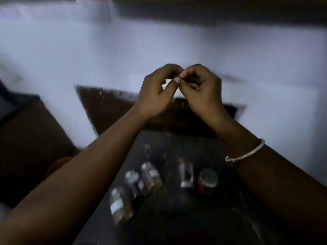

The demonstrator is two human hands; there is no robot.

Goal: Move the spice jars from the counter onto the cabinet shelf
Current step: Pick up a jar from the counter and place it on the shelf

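So both hands are up in the air in front of a pale wall, well above the counter and not touching any jar. The left hand (155, 96) and right hand (201, 92) are curled toward each other with fingertips meeting in the middle, kind of pinching at something tiny between them, though honestly I can't tell what it is or whether anything is there at all. Neither one is gripping a jar. There's a thin silver bangle (247, 152) on the right wrist.

The spice jars are all down on the dark counter (177, 218), below and nearer the camera than the hands, sitting between the two forearms. Five of them in a loose row: a clear jar (121, 205) on the far left, a second jar (134, 183) just beside it, a third jar (152, 175) touching or nearly touching that one, then a gap, then a tall narrow jar (186, 175), and a short reddish jar (208, 181) with a flat grey lid just to its right.

Labels: a few jars have whitish patches that look like stickers, but everything's motion blurred and dim, so no writing or brand is readable
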